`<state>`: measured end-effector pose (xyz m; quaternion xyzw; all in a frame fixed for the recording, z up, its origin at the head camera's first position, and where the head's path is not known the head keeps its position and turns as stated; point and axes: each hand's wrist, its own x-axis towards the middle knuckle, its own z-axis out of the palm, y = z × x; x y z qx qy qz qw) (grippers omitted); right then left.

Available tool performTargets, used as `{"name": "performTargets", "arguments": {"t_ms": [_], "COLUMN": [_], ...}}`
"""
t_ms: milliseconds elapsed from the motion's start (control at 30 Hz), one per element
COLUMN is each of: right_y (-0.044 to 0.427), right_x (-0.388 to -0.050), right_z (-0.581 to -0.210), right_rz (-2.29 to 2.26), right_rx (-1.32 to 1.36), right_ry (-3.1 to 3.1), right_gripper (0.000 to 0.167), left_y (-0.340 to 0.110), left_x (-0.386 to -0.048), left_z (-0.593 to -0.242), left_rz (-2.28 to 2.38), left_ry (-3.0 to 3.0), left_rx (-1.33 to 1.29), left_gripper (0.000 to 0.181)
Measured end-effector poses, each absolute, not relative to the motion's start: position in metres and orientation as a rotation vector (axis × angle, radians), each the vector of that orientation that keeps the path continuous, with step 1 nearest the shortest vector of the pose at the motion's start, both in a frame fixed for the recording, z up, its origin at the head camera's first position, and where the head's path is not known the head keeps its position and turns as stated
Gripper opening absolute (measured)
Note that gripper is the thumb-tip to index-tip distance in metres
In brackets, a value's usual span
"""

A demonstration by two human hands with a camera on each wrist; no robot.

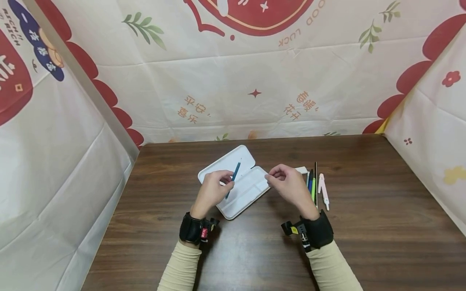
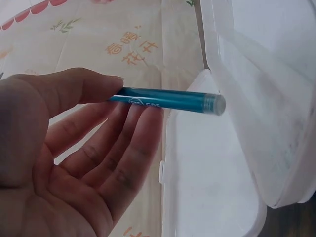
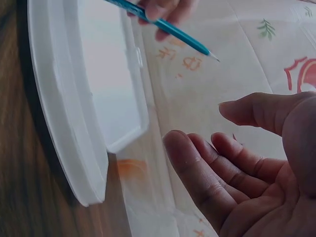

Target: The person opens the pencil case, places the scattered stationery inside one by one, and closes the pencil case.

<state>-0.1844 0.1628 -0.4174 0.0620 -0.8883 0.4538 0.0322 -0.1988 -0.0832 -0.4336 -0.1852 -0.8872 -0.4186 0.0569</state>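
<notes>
My left hand (image 1: pixel 214 189) pinches a slim teal pen (image 1: pixel 236 171) between thumb and fingertips, above an open white pencil case (image 1: pixel 238 204). In the left wrist view the pen (image 2: pixel 177 99) shows a clear, ribbed end; its fine pointed tip appears in the right wrist view, where the pen (image 3: pixel 182 35) slants over the case. My right hand (image 1: pixel 289 185) hovers by the case's right end. Nothing lies between its thumb and loosely bent fingers, which are apart in the right wrist view. The case's hinged lid (image 1: pixel 222 161) lies folded back on the far left side.
Right of my right hand lie several pens (image 1: pixel 313 184), partly hidden by that hand, with a white block (image 1: pixel 301 170) at their far end. A pale pink compass (image 1: pixel 323 190) lies beside them. The brown wooden table (image 1: pixel 153 226) meets printed cloth walls (image 1: pixel 233 81) at its back and sides.
</notes>
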Motion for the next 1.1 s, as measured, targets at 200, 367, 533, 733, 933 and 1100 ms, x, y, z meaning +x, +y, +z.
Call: {"name": "performTargets", "arguments": {"t_ms": [200, 367, 533, 733, 933, 1100], "right_y": [0.172, 0.174, 0.176, 0.179, 0.180, 0.181], "right_x": [-0.185, -0.186, -0.186, -0.186, -0.186, -0.186], "right_z": [-0.415, -0.415, -0.416, -0.415, -0.414, -0.414], "right_rz": [1.415, 1.410, 1.374, 1.362, 1.369, 1.378], "right_rx": [0.170, 0.174, 0.153, 0.128, 0.132, 0.133], "right_ry": [-2.720, -2.717, -2.715, -2.718, -2.714, -2.711], "right_gripper": [0.017, 0.017, 0.017, 0.017, 0.017, 0.018], "left_y": [-0.082, -0.083, -0.086, -0.087, -0.084, -0.082], "left_x": [-0.199, -0.200, -0.203, -0.205, -0.209, -0.215], "left_z": [-0.434, -0.434, -0.435, -0.433, -0.431, -0.434], "left_rz": [-1.255, -1.251, -1.198, -1.128, -1.091, -1.062], "left_ry": [-2.721, -2.728, -2.724, -2.747, -2.788, -2.842], "left_rx": [-0.539, -0.536, -0.551, -0.575, -0.572, -0.569], "left_gripper": [0.020, 0.020, 0.020, 0.020, 0.021, 0.020]}}
